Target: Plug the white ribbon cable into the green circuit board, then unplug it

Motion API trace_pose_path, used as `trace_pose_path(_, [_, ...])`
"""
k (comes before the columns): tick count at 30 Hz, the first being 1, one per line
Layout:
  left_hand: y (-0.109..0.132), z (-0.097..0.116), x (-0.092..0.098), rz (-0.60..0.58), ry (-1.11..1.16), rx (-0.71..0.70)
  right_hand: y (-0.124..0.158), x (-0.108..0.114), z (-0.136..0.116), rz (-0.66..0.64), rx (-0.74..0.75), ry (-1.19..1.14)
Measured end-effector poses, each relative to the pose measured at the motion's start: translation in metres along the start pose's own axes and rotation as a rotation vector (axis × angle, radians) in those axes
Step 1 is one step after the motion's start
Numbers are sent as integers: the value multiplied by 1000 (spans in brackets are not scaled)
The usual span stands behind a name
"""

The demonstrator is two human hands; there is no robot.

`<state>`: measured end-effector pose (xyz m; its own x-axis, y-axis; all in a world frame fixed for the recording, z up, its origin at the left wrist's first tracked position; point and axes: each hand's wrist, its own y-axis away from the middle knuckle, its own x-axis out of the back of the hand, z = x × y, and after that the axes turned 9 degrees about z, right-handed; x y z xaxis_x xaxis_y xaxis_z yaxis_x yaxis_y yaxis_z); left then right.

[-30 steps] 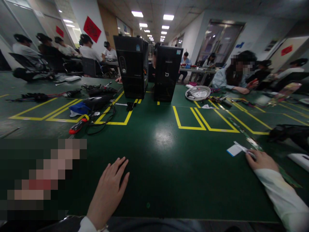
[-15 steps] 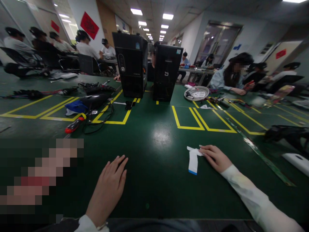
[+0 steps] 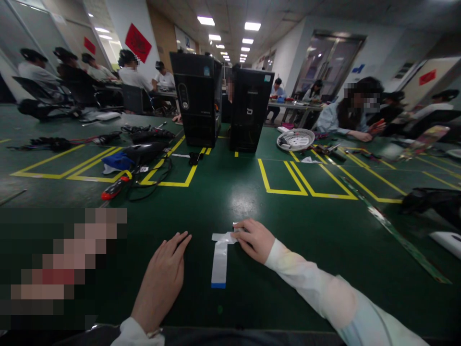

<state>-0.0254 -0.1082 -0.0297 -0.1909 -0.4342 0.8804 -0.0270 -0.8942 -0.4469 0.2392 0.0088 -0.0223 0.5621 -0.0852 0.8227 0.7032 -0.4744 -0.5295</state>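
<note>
My left hand [image 3: 161,281] lies flat on the green table [image 3: 252,293], fingers stretched out and together, holding nothing. Just to its right lies a white flat ribbon strip with a blue end [image 3: 219,259]. My right hand [image 3: 252,239] rests on the strip's far end, fingers curled and pressing it to the table top. The strip runs from those fingers toward me, its blue tip nearest the table's front edge.
Two black computer towers [image 3: 196,98] [image 3: 250,108] stand at the table's middle. A hair dryer, cables and a red-handled screwdriver [image 3: 114,188] lie at the left. A white basket [image 3: 295,139] sits far right. A long green strip [image 3: 396,235] runs along the right. People sit around.
My right hand has slid the white strip leftward across the table, from the far right to just beside my left hand. My left hand has stayed put.
</note>
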Motion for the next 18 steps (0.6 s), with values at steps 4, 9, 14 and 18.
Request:
trace_pose_path(4, [-2,2,2,19,8,43,1,1,-18,-67,92,-36])
trace_pose_path(9, [-1,2,2,21,14,53,9,15,-11,-126,141,-16])
trace_pose_path(14, [-1,1,2,11,26,30,35,50,63,109,-133,266])
trace_pose_path(18, [-1,2,3,27,36,37,96,90,139,169,-599,586])
